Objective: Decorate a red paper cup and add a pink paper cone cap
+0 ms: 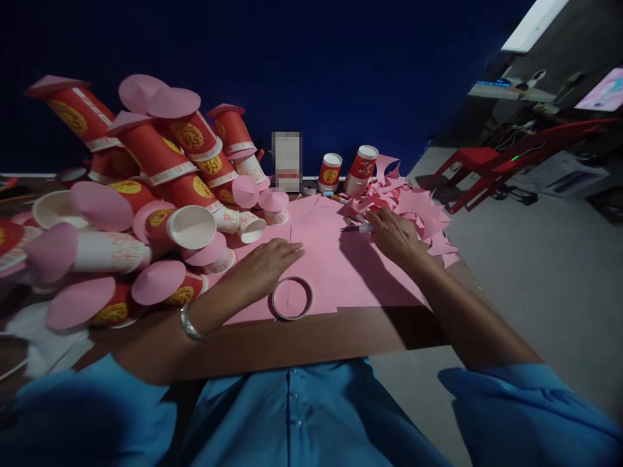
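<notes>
Pink paper sheets [321, 246] lie on the brown table in front of me. My left hand [267, 263] is over their left part, fingers stretched out and holding nothing. Just below its fingertips, a thin round ring [310, 305] rests on the paper. My right hand [396, 235] is above the right side of the sheets, closed around a slim pointed tool [359, 228] whose dark tip points left. Its exact kind is unclear. Beside this hand, a heap of cut pink paper scraps [418, 211] covers the right end of the table.
Many red and white paper cups [156, 152], several with pink paper cones [160, 282], are piled at left. Two red cups [331, 174] stand at the back near a grey tape roll [309, 188]. A red chair [479, 162] is on the right. The table's front edge [311, 344] is near me.
</notes>
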`<state>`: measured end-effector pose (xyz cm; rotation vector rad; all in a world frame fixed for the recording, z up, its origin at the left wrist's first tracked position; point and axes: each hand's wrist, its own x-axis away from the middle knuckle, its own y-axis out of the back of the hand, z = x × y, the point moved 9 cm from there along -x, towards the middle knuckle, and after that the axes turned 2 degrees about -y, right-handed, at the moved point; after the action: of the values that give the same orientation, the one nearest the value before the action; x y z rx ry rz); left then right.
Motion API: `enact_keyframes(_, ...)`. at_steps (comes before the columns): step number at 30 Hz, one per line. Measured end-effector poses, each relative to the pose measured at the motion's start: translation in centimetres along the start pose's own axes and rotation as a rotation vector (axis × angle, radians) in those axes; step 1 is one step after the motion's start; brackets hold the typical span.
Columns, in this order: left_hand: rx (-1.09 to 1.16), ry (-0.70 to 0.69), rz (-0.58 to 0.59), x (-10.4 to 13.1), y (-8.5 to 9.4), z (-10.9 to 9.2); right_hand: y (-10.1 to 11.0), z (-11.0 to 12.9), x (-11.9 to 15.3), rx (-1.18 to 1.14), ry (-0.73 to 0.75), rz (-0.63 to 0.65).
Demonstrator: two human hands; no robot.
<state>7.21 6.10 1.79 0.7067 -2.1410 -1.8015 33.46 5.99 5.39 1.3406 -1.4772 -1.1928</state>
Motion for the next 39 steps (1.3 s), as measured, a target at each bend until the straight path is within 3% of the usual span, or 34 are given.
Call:
enact_keyframes(6,-0.072,0.003,0.112,0.8,-1.4,0.4,-0.8,-0.6,-1.8,-0.006,0.036,0.032)
enact_keyframes(14,-0.13,-0.001,0.093,2.1,-0.7,-0.3,0.0,-2.3,-2.5,-0.013,-0.075,-0.102)
enact_keyframes(18,-0.16,0.016,0.089,2.9,-0.3,-0.4,-0.2,-1.9,-2.7,-0.106,-0.075,-0.089)
enact_keyframes(22,-0.169,0.017,0.089,4.0,-0.4,0.0,0.4,1.5,-0.6,-0.174,0.045,-0.081)
enact_keyframes(26,-0.125,0.024,0.067,5.0,-0.4,0.4,-0.4,7.4,3.9,-0.261,0.35,-0.004)
enact_keyframes(29,-0.067,0.03,0.009,5.7,0.4,-0.3,-0.5,10.7,7.7,-0.431,0.575,-0.093)
enact_keyframes(32,0.027,0.087,-0.057,6.5,1.5,-1.2,-1.0,11.7,9.8,-0.565,0.614,-0.165)
enact_keyframes(39,0.163,0.172,0.035,8.0,0.5,-2.0,-1.1,12.2,11.0,-0.648,0.562,-0.163)
